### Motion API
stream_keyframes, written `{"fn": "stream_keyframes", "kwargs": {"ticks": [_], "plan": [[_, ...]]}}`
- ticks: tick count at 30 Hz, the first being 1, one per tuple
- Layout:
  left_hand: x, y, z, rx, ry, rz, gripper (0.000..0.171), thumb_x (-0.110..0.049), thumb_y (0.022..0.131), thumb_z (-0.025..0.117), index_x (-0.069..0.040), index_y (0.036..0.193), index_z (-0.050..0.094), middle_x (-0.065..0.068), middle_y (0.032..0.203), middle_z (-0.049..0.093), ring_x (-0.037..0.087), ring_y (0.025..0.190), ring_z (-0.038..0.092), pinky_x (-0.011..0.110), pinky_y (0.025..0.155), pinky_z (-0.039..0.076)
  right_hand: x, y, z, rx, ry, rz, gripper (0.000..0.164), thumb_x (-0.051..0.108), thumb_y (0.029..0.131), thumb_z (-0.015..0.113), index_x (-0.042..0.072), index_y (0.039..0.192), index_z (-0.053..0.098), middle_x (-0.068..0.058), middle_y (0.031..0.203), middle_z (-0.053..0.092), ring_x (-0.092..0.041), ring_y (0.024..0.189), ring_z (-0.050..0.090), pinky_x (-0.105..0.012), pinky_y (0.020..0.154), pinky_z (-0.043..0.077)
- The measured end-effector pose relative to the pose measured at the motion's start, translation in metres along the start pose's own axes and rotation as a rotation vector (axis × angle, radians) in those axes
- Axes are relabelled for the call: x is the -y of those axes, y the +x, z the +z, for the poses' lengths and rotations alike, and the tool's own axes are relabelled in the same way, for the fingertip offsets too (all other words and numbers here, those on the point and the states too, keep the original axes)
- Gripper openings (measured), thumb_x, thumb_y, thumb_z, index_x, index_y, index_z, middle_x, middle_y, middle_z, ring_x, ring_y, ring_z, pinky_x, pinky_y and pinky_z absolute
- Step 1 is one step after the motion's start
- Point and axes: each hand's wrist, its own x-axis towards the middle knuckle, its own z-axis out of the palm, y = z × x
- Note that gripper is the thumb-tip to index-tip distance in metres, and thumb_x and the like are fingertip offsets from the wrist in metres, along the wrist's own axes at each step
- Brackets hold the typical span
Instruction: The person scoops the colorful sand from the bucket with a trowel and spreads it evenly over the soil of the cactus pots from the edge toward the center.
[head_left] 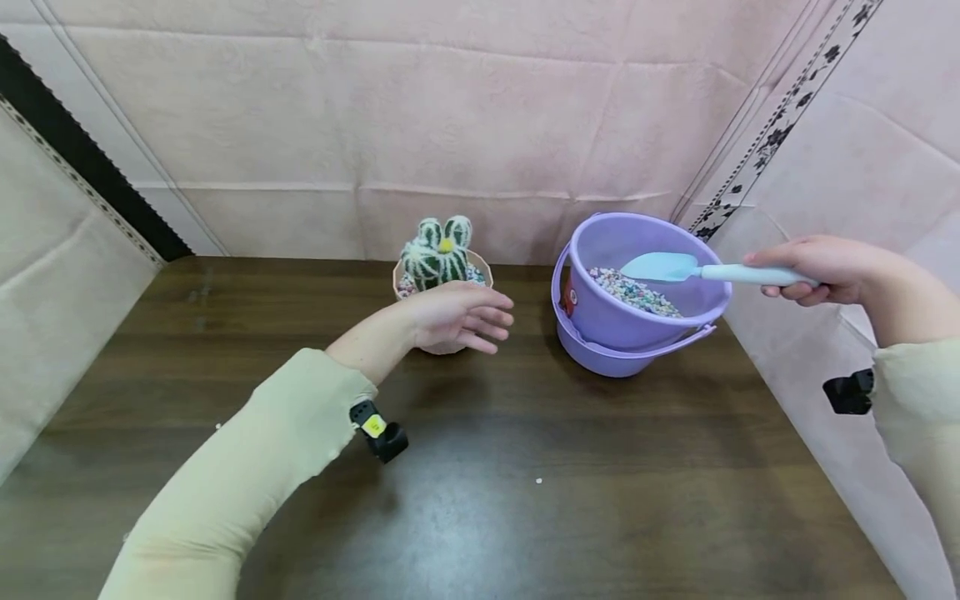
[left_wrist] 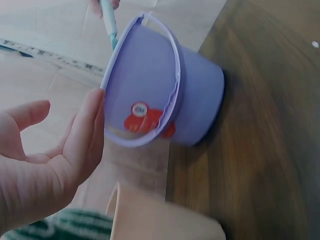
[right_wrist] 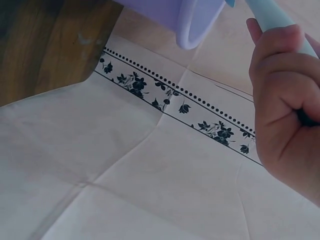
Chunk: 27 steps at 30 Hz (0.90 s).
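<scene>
My right hand grips the handle of a light-blue trowel, its blade over the mouth of a purple bucket. Small multicoloured pebbles lie inside that bucket. In the right wrist view, curled fingers wrap the trowel's handle. My left hand holds nothing; its fingers are extended toward the bucket, in front of a potted cactus. The cactus is green with white fuzz and a yellow flower, in a peach pot with pebbles around it. My hand hides much of the pot in the head view.
A dark wooden table bears the pot and bucket near its back edge. Pale cloth hangs behind, with more at both sides. One tiny white pebble lies on the tabletop. The bucket's handle hangs down at its front.
</scene>
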Motion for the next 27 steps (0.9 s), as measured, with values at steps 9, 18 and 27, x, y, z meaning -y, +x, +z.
{"fn": "stream_keyframes", "kwargs": {"ticks": [9, 18, 27], "plan": [[-0.019, 0.045, 0.036, -0.085, -0.074, 0.015, 0.038, -0.016, 0.098, 0.046, -0.001, 0.132, 0.047, 0.022, 0.132, 0.052, 0.028, 0.102, 0.062, 0.042, 0.096, 0.051, 0.001, 0.001, 0.000, -0.116, -0.031, 0.075, 0.037, 0.036, 0.100, 0.037, 0.016, 0.078, 0.059, 0.011, 0.056, 0.048, -0.002, 0.043, 0.032, -0.015, 0.041, 0.028], [-0.038, 0.080, 0.049, -0.232, -0.187, 0.038, 0.041, -0.016, 0.096, 0.052, 0.000, 0.133, 0.043, 0.018, 0.127, 0.056, 0.029, 0.105, 0.060, 0.040, 0.097, 0.051, -0.006, 0.000, -0.003, -0.209, 0.054, 0.056, 0.025, 0.031, 0.099, 0.041, 0.015, 0.091, 0.057, 0.009, 0.062, 0.055, -0.001, 0.044, 0.033, -0.013, 0.041, 0.027], [-0.039, 0.107, 0.064, -0.290, -0.255, 0.041, 0.049, -0.014, 0.094, 0.056, 0.001, 0.137, 0.038, 0.021, 0.135, 0.049, 0.027, 0.105, 0.060, 0.036, 0.094, 0.052, -0.013, -0.001, -0.007, -0.329, 0.169, 0.071, 0.019, 0.028, 0.098, 0.045, 0.013, 0.094, 0.057, 0.009, 0.068, 0.062, -0.001, 0.046, 0.036, -0.014, 0.043, 0.029]]}}
